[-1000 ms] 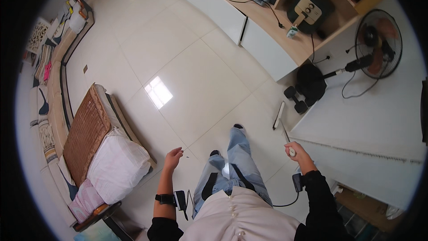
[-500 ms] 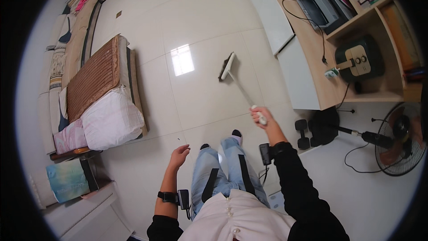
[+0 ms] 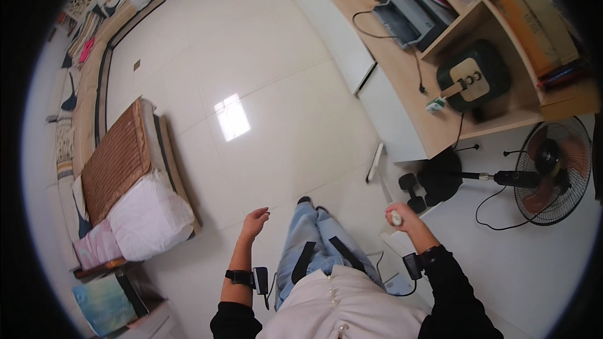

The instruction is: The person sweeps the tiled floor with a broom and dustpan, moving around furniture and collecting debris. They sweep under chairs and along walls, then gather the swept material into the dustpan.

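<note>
My right hand [image 3: 407, 218] is closed around the white grip of a short-handled broom [image 3: 376, 160]. Its narrow white head, edged with dark bristles, is at the floor beside the corner of the white cabinet; whether it touches the cabinet I cannot tell. The thin handle slopes back from the head to my fist. My left hand [image 3: 254, 222] hangs in the air left of my legs, holding nothing, its fingers loosely apart. Each forearm has a black strapped-on device.
To the right, a wooden desk [image 3: 414, 103] over the white cabinet [image 3: 389, 113] carries a printer and a dark green box-shaped device. Dumbbells [image 3: 411, 192] and a standing fan [image 3: 546, 160] are below it. A bed-like seat [image 3: 119, 154] with a brown mat and white bedding stands left on the pale tiles.
My right hand has drawn the broom rightward and nearer, from mid-floor to the cabinet corner. My view and legs have shifted. The left hand remains free at my side.
</note>
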`<state>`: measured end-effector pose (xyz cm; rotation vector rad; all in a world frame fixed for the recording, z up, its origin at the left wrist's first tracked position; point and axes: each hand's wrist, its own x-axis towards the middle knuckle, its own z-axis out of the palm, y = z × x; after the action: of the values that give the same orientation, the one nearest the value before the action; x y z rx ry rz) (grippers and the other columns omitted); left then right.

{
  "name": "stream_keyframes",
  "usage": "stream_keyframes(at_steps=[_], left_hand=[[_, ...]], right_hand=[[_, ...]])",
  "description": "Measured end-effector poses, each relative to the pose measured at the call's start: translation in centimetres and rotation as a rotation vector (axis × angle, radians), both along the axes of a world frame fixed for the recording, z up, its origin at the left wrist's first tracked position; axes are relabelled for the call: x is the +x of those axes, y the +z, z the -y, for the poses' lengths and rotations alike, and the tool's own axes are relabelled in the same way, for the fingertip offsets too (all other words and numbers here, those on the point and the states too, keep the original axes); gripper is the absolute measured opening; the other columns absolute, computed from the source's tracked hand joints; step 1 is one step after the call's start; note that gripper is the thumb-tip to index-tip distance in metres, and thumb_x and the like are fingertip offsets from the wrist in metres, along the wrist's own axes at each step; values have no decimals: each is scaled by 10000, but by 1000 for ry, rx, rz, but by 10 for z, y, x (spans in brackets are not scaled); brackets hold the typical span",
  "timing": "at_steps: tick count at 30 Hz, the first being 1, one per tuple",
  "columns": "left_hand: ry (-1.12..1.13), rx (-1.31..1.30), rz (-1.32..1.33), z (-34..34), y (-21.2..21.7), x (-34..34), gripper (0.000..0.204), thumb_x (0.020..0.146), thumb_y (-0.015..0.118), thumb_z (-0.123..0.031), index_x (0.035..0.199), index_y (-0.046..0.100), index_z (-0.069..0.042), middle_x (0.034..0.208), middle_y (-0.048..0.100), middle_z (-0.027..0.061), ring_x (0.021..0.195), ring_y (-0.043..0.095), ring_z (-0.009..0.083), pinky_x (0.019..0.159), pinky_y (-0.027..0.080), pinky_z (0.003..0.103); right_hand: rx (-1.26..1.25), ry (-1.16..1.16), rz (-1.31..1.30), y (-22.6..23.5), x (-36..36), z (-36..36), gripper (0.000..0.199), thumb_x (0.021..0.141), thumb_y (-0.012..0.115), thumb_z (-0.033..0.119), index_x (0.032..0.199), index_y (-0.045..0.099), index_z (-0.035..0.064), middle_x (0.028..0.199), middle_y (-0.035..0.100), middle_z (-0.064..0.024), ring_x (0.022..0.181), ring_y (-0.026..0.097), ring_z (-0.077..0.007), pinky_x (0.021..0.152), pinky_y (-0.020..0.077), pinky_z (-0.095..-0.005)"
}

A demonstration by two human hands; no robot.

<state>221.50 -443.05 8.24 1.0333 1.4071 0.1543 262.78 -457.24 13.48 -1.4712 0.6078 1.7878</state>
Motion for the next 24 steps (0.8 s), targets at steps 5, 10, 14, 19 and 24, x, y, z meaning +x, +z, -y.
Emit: stream_keyframes(at_steps=[5,10,14,19,24], left_hand=[[-144,77,92,-69,20,61,326,745,492,-120,1041,487,17,943,560,118,887,515,165,774,391,254],[-312,116,226,-121,43,180,339,752,497,-130,1055,473,19,956,554,125,888,515,170,781,390,256],[-306,98,297,-141,36,285,361,752,506,-155,1068,462,13,976,543,131,920,500,190,807,372,264],[-232,423,-361,-132,-18,381,731,663,601,-320,1212,241,3,1206,271,249,1131,274,331,911,265,348],[582,-323,77,-93,-47,408,663,710,585,-233,1205,214,5,1041,430,163,808,495,236,635,430,368]], right_hand=[[167,160,5,-30,-38,-44,77,658,486,39,606,438,12,496,442,-72,393,447,-175,367,394,-283],[344,274,-156,-64,-22,-113,115,675,485,84,774,456,33,515,439,-43,375,424,-134,345,369,-253],[390,374,-241,-62,50,-131,222,657,506,72,862,431,34,531,454,-53,362,434,-131,307,349,-255],[525,810,125,-32,100,-139,251,609,537,37,822,414,-13,537,474,-76,340,458,-166,296,361,-292],[546,938,135,-12,109,-179,318,628,518,30,914,383,-8,566,468,-85,346,462,-162,316,373,-287]])
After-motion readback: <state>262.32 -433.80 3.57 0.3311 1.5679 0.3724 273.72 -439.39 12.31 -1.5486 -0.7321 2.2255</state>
